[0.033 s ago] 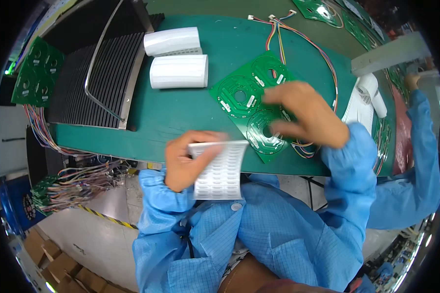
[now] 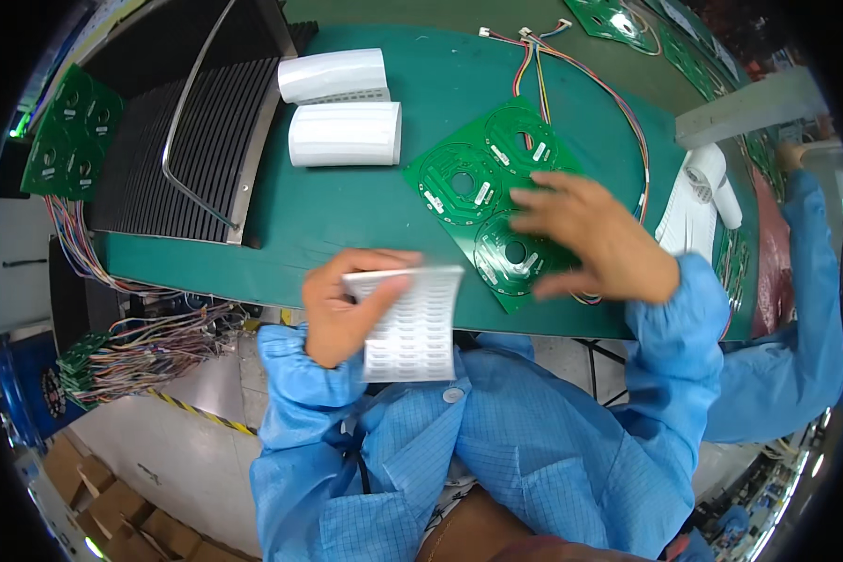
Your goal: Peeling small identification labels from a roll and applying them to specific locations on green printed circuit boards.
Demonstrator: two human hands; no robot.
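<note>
My left hand (image 2: 347,304) is closed on a white sheet of labels (image 2: 410,328), with the thumb across its top. The sheet hangs in front of my chest and carries rows of small labels. A green circuit board (image 2: 464,184) with round ring patterns and holes lies slanted on the table. Small white labels sit on the board in places. Over its right part hovers my right hand (image 2: 604,239), slightly blurred, fingers and thumb apart, nothing visible between them. It hides that part of the board. Coloured wires (image 2: 618,98) with white connectors run behind and beside the board.
Two white label rolls (image 2: 345,136) lie on the green table (image 2: 281,267). A black slotted rack (image 2: 183,150) with a metal handle stands left, with another circuit board (image 2: 70,140) beside it. Wired boards (image 2: 94,370) hang lower left. A co-worker's blue sleeve (image 2: 810,272) is at right.
My right hand has shifted slightly right and nearer to me, and its fingers are spread wider. My left hand has moved a little left with the label sheet.
</note>
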